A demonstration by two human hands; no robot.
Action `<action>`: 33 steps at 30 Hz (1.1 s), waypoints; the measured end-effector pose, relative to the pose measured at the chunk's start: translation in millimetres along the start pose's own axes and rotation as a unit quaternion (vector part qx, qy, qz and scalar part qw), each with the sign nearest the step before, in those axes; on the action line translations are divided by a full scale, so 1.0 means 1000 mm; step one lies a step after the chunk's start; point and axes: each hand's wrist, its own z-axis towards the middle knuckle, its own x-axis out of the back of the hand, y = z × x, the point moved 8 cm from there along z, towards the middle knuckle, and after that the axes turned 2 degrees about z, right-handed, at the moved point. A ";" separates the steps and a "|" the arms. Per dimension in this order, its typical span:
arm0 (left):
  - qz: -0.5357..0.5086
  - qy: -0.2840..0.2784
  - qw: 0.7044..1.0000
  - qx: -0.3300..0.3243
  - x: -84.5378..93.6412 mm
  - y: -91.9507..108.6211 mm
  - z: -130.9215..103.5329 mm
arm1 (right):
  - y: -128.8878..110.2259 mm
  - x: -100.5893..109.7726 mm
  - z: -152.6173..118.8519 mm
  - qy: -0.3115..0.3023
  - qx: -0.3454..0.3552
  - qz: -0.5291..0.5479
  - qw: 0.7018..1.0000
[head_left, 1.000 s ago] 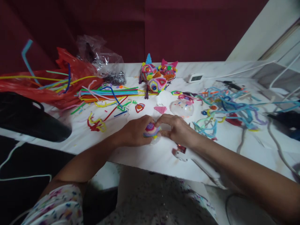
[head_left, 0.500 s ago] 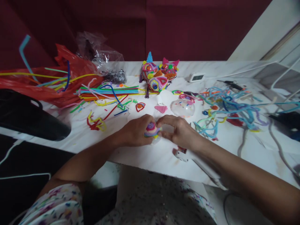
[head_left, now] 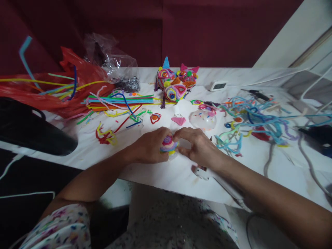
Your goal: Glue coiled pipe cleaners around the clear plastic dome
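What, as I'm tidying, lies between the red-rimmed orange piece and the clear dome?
The head view shows a pink triangular piece between them.

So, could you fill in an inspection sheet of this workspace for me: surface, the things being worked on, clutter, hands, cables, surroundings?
Surface: white marbled table, scattered with coloured scraps.
Things worked on: a multicoloured ball, partly hidden; three similar ornaments at the back.
Clutter: bundled fuzzy sticks and a red bag at left; tangled bluish sticks at right; a clear dome near the middle.
Hands: left hand grips the ball; right hand has fingertips at its edge, exact contact unclear.
Cables: white cord beside the small display; grey cord on the right; pale cord below the table at left.
Surroundings: dark red backdrop behind; pale wall at right.
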 end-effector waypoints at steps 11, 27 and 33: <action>0.003 -0.026 1.000 -0.003 0.000 0.003 -0.001 | -0.032 0.000 -0.009 0.004 0.123 -0.204 0.971; 0.012 -0.031 0.999 -0.002 -0.002 0.003 -0.001 | -0.030 -0.002 -0.004 -0.035 0.084 -0.210 0.974; 0.012 -0.028 1.000 -0.003 -0.001 0.002 0.000 | -0.027 0.002 -0.004 -0.053 0.066 -0.173 0.981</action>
